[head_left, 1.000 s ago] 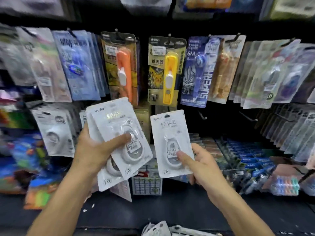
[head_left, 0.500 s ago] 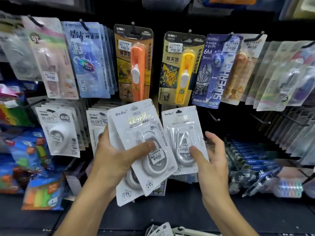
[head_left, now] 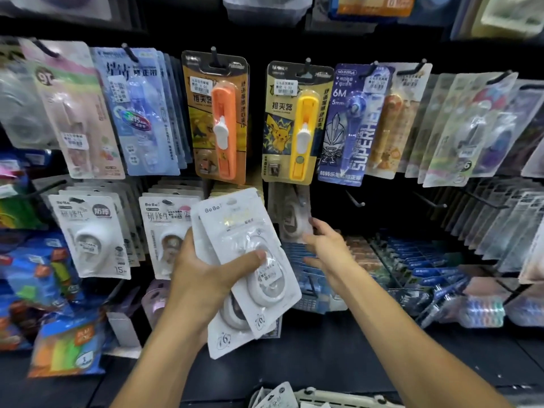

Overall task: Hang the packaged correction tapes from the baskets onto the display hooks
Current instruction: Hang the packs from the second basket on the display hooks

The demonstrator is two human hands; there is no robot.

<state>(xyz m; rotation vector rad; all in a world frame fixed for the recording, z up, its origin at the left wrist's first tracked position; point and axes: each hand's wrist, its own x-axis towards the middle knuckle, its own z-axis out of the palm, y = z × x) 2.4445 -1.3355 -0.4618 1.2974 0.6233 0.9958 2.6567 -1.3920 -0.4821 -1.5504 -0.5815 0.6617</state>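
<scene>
My left hand [head_left: 203, 278] grips a fanned stack of white BoBo correction tape packs [head_left: 244, 260], thumb across the front one. My right hand [head_left: 326, 245] reaches forward and pinches the lower right corner of one blurred white pack [head_left: 290, 219]. That pack hangs at a display hook [head_left: 300, 198] below the yellow carded item. A pale basket [head_left: 332, 397] shows at the bottom edge with more packs [head_left: 272, 396] in it.
Rows of the same white packs [head_left: 91, 237] hang at left. Orange [head_left: 219, 119] and yellow [head_left: 291, 125] carded tools hang above. Bare hooks [head_left: 356, 203] stick out to the right. Below lies a dark shelf [head_left: 338, 357] with trays of blue items [head_left: 426, 260].
My right hand carried its single pack up and away from me to the hook under the yellow card. My left hand kept its stack and moved slightly right.
</scene>
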